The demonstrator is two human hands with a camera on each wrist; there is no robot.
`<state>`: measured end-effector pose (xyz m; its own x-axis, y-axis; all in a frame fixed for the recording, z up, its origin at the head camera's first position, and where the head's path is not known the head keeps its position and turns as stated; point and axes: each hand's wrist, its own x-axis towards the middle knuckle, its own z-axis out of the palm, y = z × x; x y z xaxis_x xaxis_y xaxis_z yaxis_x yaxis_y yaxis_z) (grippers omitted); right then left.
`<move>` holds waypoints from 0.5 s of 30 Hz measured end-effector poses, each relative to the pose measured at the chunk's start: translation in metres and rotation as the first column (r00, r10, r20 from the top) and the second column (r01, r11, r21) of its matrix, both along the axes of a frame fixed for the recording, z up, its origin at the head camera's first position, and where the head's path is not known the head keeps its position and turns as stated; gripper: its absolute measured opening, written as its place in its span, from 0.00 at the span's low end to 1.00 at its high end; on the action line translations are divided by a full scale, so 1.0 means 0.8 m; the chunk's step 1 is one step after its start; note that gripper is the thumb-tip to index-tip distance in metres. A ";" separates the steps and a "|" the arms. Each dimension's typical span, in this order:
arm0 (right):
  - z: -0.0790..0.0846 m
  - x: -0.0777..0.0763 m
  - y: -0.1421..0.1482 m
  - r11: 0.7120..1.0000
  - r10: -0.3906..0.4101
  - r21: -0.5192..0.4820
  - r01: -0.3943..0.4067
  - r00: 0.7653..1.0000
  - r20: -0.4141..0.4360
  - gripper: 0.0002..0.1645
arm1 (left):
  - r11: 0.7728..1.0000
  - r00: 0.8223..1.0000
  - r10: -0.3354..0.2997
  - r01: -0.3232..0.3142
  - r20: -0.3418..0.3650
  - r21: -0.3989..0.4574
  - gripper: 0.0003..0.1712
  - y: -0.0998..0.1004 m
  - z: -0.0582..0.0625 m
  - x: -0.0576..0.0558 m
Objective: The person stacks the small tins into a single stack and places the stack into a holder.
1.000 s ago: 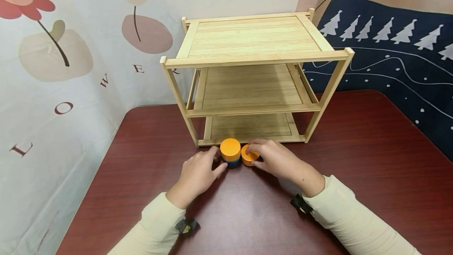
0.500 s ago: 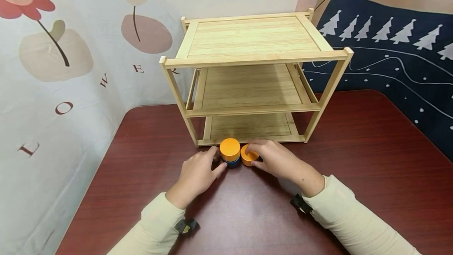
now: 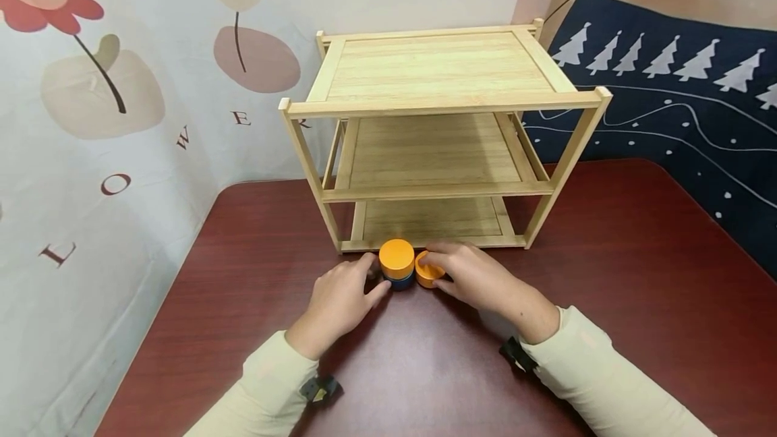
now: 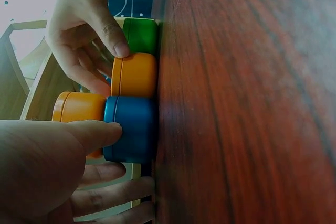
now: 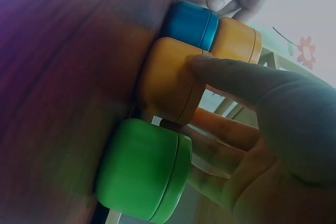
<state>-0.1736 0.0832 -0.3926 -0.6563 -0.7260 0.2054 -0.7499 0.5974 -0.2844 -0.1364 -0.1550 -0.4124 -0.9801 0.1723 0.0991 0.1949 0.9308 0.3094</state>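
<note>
An orange lidded round tin (image 3: 396,259) stands stacked on a blue one (image 4: 137,136) just in front of the shelf. My left hand (image 3: 336,299) holds the blue tin at its left side, thumb on the near face and fingers curving behind. Right beside it, a second orange tin (image 4: 139,76) sits on the table. My right hand (image 3: 479,280) grips this one, with the thumb on its front and the fingers round the back. A green tin (image 5: 142,166) rests next to it, under the right hand; the head view hides it.
A three-tier wooden shelf (image 3: 437,104) stands behind the tins. The red-brown table (image 3: 413,369) stretches to the front and both sides. Printed cloths (image 3: 146,174) hang at the left and back, with a navy cloth (image 3: 662,113) at the right.
Both hands and the tins keep their places. The head view has shifted slightly, so the scene sits a little lower and further right.
</note>
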 end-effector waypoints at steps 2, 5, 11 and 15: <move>0.000 0.000 0.000 1.000 0.001 0.002 -0.001 1.000 -0.005 0.20 | 1.000 1.000 -0.002 0.002 -0.004 0.004 0.22 0.000 0.000 0.000; -0.002 0.000 0.001 1.000 0.005 -0.001 -0.005 1.000 -0.016 0.21 | 1.000 1.000 -0.001 0.001 -0.006 0.005 0.21 0.000 -0.001 0.000; -0.004 -0.002 0.002 1.000 0.016 -0.013 -0.017 0.999 -0.033 0.21 | 1.000 1.000 0.002 -0.002 0.000 0.005 0.20 0.000 -0.003 -0.001; -0.006 -0.002 0.002 1.000 0.012 -0.019 -0.013 1.000 -0.023 0.21 | 1.000 1.000 0.003 -0.003 -0.001 0.000 0.20 0.000 -0.003 -0.001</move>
<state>-0.1754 0.0845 -0.3971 -0.6423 -0.7299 0.2339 -0.7636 0.5827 -0.2783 -0.1376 -0.1549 -0.4148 -0.9804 0.1697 0.1001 0.1928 0.9313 0.3091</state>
